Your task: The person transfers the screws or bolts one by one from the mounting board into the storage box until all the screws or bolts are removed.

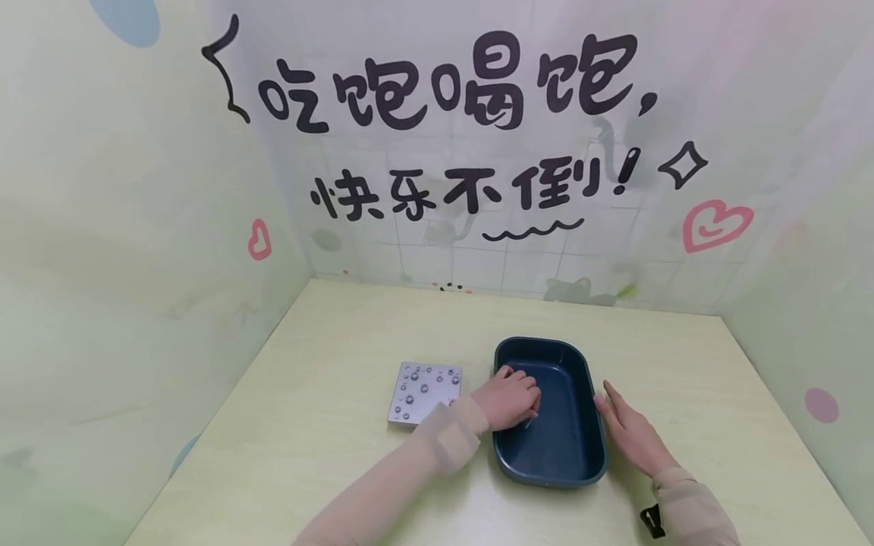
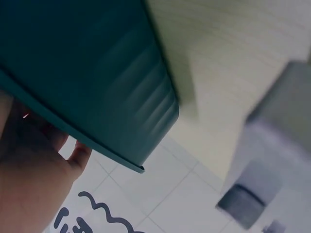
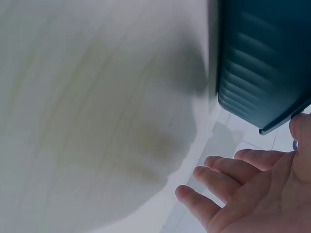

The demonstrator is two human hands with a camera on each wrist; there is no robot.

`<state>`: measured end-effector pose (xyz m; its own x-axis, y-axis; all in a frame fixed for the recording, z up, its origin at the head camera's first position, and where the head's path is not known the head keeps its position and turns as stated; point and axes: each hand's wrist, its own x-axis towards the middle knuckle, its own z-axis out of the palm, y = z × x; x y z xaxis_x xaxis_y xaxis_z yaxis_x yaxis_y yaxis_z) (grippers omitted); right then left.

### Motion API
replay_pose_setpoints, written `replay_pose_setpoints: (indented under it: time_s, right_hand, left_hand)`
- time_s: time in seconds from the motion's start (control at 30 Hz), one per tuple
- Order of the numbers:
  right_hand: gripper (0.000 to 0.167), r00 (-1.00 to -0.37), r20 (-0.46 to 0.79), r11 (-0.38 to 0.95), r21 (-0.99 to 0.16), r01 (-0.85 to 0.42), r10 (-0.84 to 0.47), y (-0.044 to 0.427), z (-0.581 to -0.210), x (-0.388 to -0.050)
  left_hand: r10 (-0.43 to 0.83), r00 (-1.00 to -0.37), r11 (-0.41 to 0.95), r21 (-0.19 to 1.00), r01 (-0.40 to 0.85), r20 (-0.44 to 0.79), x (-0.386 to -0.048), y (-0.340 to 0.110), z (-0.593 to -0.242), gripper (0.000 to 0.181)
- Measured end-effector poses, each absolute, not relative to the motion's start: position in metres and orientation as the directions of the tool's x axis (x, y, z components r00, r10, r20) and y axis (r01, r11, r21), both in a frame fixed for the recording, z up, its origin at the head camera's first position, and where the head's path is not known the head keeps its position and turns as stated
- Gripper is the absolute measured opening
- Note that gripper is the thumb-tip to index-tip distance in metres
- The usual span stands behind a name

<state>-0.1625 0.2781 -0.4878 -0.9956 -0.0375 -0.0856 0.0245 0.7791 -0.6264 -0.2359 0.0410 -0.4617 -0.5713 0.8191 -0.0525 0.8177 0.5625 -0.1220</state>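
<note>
A dark blue-green rectangular tub [image 1: 563, 432] with rounded corners stands on the table. My left hand [image 1: 508, 398] reaches over its left wall, fingers bent down inside. A small pale bit shows under those fingers, too small to identify; the tub wall hides the fingertips in the left wrist view. Against the right side of the tub, my right hand [image 1: 631, 432] has its thumb at the rim and its other fingers extended, as the right wrist view also shows. Left of the tub lies a square silvery metal block [image 1: 426, 402] bearing several bolts or nuts, partly covered by the left forearm.
The pale wooden table [image 1: 328, 425] is enclosed by a printed back curtain [image 1: 437, 258] and side panels. A black clip-like piece [image 1: 652, 521] sits by the right sleeve. Bare tabletop extends left of the block and right of the right hand.
</note>
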Motion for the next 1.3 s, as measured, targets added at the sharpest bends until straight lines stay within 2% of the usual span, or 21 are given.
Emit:
replay_pose_setpoints:
  time_s: [0.23, 0.83, 0.97, 1.3]
  right_hand:
    - [0.066, -0.996, -0.087, 0.778, -0.628, 0.030, -0.032, 0.277, -0.489, -0.162]
    - [0.066, -0.996, -0.086, 0.785, -0.619, 0.029, -0.032, 0.278, -0.495, -0.164]
    - [0.066, -0.996, -0.083, 0.786, -0.618, 0.025, -0.034, 0.278, -0.496, -0.163]
    - [0.065, -0.997, -0.070, 0.789, -0.615, 0.012, -0.039, 0.278, -0.496, -0.163]
  left_hand:
    - [0.817, -0.576, 0.571, -0.102, 0.814, -0.030, -0.236, 0.040, -0.467, 0.017]
    - [0.784, -0.617, 0.620, -0.039, 0.784, 0.067, -0.239, 0.022, -0.464, 0.040]
    - [0.755, -0.649, 0.654, -0.027, 0.756, 0.091, -0.240, 0.011, -0.458, 0.039]
    - [0.652, -0.735, 0.732, 0.097, 0.674, 0.187, -0.256, -0.039, -0.449, 0.036]
